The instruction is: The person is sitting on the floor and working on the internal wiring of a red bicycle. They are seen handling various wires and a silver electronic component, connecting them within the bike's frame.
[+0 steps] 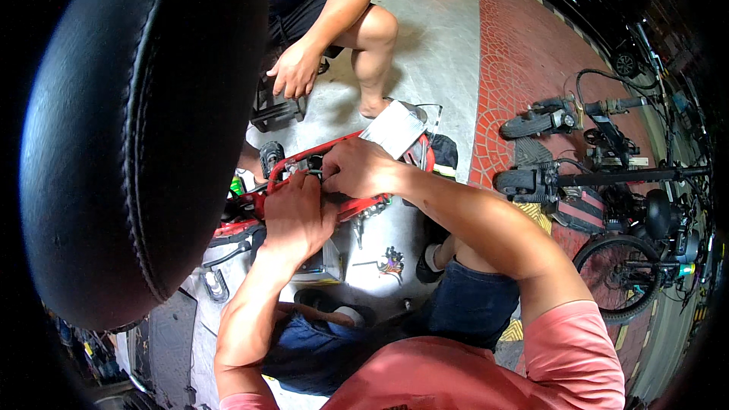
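Both my hands are at work over the red bike frame (279,169), which lies below me with dark parts inside its opening. My left hand (295,216) is closed, its fingertips bent over the frame's near side. Just to its right and a little farther off, my right hand (355,167) is closed too, with fingers curled down into the opening. A small dark piece shows between the two hands, but what each one pinches is hidden under the fingers. A black pedal (271,158) sticks out at the frame's far left.
A big black stitched saddle (83,137) fills the left side. Across from me sits another person (326,30), one hand hanging by the knee. A whitish flat box (395,129) rests at the frame's far end. Small tools (391,262) lie on the floor; scooters (539,118) stand right.
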The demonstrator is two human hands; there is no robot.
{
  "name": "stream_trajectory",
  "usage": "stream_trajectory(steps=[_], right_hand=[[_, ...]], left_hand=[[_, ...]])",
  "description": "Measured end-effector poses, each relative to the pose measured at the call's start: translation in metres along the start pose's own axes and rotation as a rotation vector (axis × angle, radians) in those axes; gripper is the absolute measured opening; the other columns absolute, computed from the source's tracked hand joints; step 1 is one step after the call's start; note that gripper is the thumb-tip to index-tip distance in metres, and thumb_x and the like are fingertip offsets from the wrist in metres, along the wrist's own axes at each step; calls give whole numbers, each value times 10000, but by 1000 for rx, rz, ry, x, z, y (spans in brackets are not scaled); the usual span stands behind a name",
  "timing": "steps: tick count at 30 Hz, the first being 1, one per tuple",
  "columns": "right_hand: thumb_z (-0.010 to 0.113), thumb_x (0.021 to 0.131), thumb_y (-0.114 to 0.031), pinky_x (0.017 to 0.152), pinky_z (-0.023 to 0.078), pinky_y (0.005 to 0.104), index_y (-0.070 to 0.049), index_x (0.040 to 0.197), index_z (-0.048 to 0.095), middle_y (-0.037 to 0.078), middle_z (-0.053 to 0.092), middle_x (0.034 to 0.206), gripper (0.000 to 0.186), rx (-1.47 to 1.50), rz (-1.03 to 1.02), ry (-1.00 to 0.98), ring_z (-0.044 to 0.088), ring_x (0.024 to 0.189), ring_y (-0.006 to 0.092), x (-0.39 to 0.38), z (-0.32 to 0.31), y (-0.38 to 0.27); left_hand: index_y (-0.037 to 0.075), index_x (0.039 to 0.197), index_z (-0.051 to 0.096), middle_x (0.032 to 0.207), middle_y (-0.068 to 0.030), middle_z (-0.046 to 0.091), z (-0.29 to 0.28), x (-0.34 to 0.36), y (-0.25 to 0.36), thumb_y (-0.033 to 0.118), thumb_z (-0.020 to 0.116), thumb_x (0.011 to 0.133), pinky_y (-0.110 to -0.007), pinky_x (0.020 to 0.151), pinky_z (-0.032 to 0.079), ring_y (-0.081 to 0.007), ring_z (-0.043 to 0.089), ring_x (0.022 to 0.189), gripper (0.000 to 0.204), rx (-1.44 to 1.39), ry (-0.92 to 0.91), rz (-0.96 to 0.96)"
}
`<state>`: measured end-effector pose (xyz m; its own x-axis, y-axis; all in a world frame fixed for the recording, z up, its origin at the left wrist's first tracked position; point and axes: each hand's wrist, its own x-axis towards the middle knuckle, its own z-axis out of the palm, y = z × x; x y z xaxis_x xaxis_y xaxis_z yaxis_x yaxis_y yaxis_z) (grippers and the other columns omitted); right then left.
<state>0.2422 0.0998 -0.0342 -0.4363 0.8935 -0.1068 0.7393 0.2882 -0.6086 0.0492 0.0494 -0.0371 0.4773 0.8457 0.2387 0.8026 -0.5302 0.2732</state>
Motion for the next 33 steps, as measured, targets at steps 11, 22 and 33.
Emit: stream_trajectory(steps=[11,22,33], right_hand=[[756,917,-280,805,556,385,-38,1041,778,138,766,902,272,96,14,-73,727,859,244,0,-13,2],[742,906,-200,840,551,365,-8,1077,779,118,779,924,259,292,-67,-106,718,880,208,-1,-17,16],[747,874,-234,834,577,429,-47,1045,791,183,775,921,257,231,-126,10,752,876,319,-3,-10,19]], left_hand=[[13,1002,667,962,-176,660,0,-16,2,67,697,815,-466,771,566,-380,680,890,196,-123,254,240],[-2,1070,736,899,-7,715,12,4,-43,32,647,1008,-214,585,462,-45,585,685,113,-1235,-45,-399],[-7,1010,715,882,6,687,15,15,-51,-2,726,934,-250,732,490,-69,600,807,77,-1085,-189,-256]])
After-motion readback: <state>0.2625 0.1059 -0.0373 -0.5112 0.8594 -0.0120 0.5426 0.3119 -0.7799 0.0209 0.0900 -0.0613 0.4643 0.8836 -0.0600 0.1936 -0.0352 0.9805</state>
